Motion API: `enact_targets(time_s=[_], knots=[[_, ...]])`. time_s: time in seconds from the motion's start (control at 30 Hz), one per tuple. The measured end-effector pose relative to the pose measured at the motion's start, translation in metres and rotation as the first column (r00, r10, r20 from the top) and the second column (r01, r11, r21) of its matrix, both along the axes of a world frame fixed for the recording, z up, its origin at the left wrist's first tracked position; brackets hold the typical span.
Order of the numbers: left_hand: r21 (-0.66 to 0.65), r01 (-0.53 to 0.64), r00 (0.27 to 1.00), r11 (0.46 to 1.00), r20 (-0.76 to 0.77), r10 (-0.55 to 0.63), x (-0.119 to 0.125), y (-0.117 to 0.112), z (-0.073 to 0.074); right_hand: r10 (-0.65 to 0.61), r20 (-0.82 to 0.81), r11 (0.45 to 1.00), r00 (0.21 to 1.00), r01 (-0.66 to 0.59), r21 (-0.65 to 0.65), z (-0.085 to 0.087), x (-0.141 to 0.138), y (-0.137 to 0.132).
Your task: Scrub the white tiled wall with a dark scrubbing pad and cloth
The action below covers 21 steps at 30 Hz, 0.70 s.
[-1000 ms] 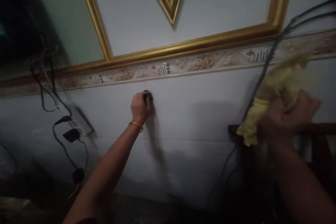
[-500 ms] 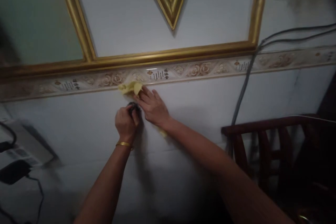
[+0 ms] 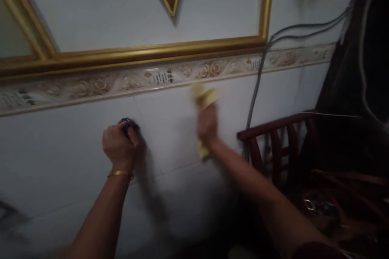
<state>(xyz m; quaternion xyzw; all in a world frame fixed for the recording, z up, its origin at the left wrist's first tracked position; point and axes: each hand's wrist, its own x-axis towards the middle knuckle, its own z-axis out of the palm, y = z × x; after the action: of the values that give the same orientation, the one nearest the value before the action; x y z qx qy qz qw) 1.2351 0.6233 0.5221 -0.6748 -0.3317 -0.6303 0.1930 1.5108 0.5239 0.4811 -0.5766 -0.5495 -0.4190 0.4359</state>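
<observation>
My left hand (image 3: pixel 118 144), with a gold bangle at the wrist, is closed in a fist around a small dark object (image 3: pixel 128 124) pressed against the white tiled wall (image 3: pixel 170 137). My right hand (image 3: pixel 207 123) is blurred by motion and grips a yellow cloth (image 3: pixel 204 96) flat against the wall, just below the floral border tile strip (image 3: pixel 182 75). The two hands are apart, the right one well to the right of the left.
A gold picture frame (image 3: pixel 152 50) hangs above the border. Grey cables (image 3: pixel 258 77) run down the wall on the right. A dark wooden chair (image 3: pixel 273 137) stands against the wall at lower right, with dark clutter beside it.
My right hand with the cloth has swept right along the wall, away from my left hand. The view has shifted right; the left fist stays on the dark object.
</observation>
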Motion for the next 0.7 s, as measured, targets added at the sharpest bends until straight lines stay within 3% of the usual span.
enact_targets(time_s=[0.03,0.1,0.13,0.17,0.2,0.27,0.33,0.37,0.4,0.43,0.47,0.53,0.6,0.63,0.67,0.7], knots=[[-0.001,-0.021,1.000,1.000,-0.008,0.021,-0.001,-0.001,0.001,0.077,0.103,0.996,0.992,-0.072,-0.058,-0.033,-0.026,0.009],[-0.013,-0.069,0.997,0.998,-0.027,0.069,-0.003,-0.002,0.002,0.358,0.365,0.923,0.859,-0.267,-0.276,-0.087,-0.052,0.013],[-0.028,-0.093,0.995,0.995,-0.040,0.091,-0.004,-0.004,0.002,0.393,0.390,0.907,0.833,-0.281,-0.315,-0.101,-0.049,0.007],[-0.044,-0.113,0.992,0.993,-0.056,0.111,-0.005,-0.005,0.002,0.366,0.382,0.917,0.848,-0.259,-0.302,-0.105,-0.035,-0.002],[-0.060,-0.129,0.989,0.990,-0.077,0.125,-0.006,-0.006,0.002,0.275,0.347,0.953,0.897,-0.206,-0.223,-0.098,-0.015,-0.013],[-0.078,-0.150,0.985,0.986,-0.096,0.142,-0.008,-0.009,0.002,-0.078,0.062,0.997,0.995,0.078,0.011,-0.064,0.033,-0.029],[-0.080,-0.153,0.985,0.985,-0.090,0.146,-0.008,-0.010,0.001,-0.302,-0.273,0.933,0.914,0.342,0.115,-0.029,0.069,-0.032],[-0.080,-0.150,0.986,0.986,-0.085,0.143,-0.008,-0.010,0.001,-0.333,-0.337,0.919,0.881,0.383,0.091,-0.023,0.078,-0.029],[-0.077,-0.144,0.987,0.987,-0.080,0.137,-0.008,-0.010,0.001,-0.342,-0.367,0.920,0.865,0.387,0.055,-0.030,0.079,-0.026],[-0.075,-0.133,0.989,0.988,-0.081,0.127,-0.007,-0.009,0.001,-0.333,-0.360,0.935,0.872,0.355,-0.003,-0.050,0.074,-0.024],[-0.069,-0.121,0.991,0.990,-0.073,0.116,-0.007,-0.007,0.001,-0.305,-0.326,0.952,0.895,0.294,-0.084,-0.083,0.064,-0.024],[-0.064,-0.096,0.995,0.993,-0.017,0.095,-0.006,-0.002,0.002,-0.235,-0.240,0.942,0.942,0.161,-0.293,-0.170,0.039,-0.034],[-0.088,-0.076,0.995,0.993,0.057,0.081,-0.005,0.004,0.004,-0.153,-0.175,0.877,0.973,0.052,-0.478,-0.252,0.021,-0.048],[-0.110,-0.072,0.993,0.991,0.082,0.081,-0.006,0.006,0.006,-0.149,-0.174,0.869,0.973,0.045,-0.493,-0.278,0.018,-0.052],[-0.132,-0.074,0.992,0.988,0.092,0.087,-0.007,0.008,0.007,-0.151,-0.165,0.881,0.975,0.057,-0.470,-0.290,0.019,-0.054],[-0.149,-0.084,0.992,0.985,0.084,0.098,-0.007,0.009,0.008,-0.164,-0.165,0.909,0.972,0.084,-0.409,-0.287,0.023,-0.054]])
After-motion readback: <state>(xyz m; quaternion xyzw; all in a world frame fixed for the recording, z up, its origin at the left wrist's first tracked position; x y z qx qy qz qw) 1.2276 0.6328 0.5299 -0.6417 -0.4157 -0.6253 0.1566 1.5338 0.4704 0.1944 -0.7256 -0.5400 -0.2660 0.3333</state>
